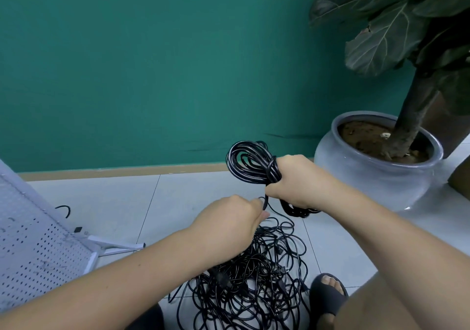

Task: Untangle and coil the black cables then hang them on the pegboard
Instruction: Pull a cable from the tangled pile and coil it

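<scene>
Just above the tangled pile (249, 279), the right hand (292, 179) wraps its grip round the coiled cable (248, 162) while the left hand (236, 218) pinches the trailing strand (265, 201), which could snag in that pile and, if tugged, pull the wound loops loose.

Open floor (178, 202) between pegboard (33, 248) and tangle (254, 279): free lane from left hand (236, 218) to the board. Board's foot (114, 247) juts low into that lane. Right side blocked: pot (381, 172) near right hand (297, 179), leaves (381, 29) overhang it. Wall (152, 62) behind coil (249, 162). Strand (265, 201) crosses the gap between the hands. Tangle covers the floor below them; sandal (328, 294) just beside its right edge.
</scene>
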A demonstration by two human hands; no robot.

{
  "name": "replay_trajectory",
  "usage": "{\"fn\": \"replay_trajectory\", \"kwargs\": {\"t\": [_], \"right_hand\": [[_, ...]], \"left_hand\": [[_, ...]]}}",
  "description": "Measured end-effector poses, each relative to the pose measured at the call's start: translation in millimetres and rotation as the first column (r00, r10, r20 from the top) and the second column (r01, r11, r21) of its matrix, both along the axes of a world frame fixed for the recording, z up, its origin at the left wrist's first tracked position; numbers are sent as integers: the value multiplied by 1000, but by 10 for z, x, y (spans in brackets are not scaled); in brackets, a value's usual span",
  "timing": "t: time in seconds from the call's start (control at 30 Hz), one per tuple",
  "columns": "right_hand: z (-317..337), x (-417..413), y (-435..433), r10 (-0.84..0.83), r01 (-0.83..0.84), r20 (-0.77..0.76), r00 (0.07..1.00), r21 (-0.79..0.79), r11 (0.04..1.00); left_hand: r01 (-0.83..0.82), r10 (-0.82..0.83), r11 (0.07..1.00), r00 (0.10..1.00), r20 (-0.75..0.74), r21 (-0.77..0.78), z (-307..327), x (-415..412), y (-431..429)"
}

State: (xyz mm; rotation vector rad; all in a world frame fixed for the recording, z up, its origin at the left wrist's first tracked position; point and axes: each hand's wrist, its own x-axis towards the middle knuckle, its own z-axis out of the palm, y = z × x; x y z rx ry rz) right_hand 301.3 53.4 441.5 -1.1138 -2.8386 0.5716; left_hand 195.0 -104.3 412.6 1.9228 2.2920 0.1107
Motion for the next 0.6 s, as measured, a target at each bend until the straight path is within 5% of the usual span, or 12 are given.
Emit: {"fn": "replay_trajectory", "kwargs": {"t": [0.23,0.43,0.6], "right_hand": [[-130,-87,131,26,-35,66,998,135,990],[-230,-174,-210,256,-298,254,933,141,944],[-199,-163,-584,431,-479,253,866,178,859]], "left_hand": [[103,-102,995,993,-64,5,288,-142,-123],[168,-143,968,980,-139,187,546,-413,-122],[66,-113,956,982,152,287,627,-762,-105]]}}
